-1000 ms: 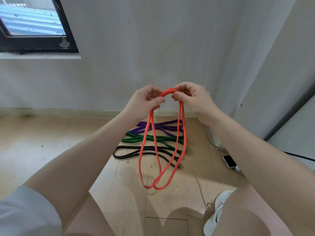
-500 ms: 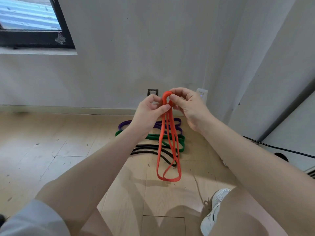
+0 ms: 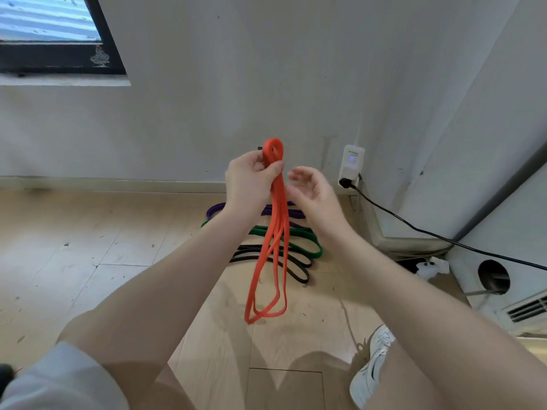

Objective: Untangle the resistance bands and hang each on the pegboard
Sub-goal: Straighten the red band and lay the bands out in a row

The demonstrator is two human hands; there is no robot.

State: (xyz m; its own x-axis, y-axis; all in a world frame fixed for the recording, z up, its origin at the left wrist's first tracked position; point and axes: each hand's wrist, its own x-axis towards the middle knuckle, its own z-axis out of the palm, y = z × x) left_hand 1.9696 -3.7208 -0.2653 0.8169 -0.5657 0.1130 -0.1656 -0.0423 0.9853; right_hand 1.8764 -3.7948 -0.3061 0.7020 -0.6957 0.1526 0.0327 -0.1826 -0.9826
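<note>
Plain white wall ahead, second white wall angling in at right. Dark-framed window top left over a pale sill. Light wood-plank floor, scuffed. White plug-in unit low on wall (blue LED lit), black cable trailing right. Louvred vent bottom right.

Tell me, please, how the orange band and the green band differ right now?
The orange band hangs in the air, gripped near its top by the left hand; the green band lies flat on the floor, untouched. The orange band hangs gathered in long upright loops; the green band lies sideways. Both are looped resistance bands, not yet hung.
</note>
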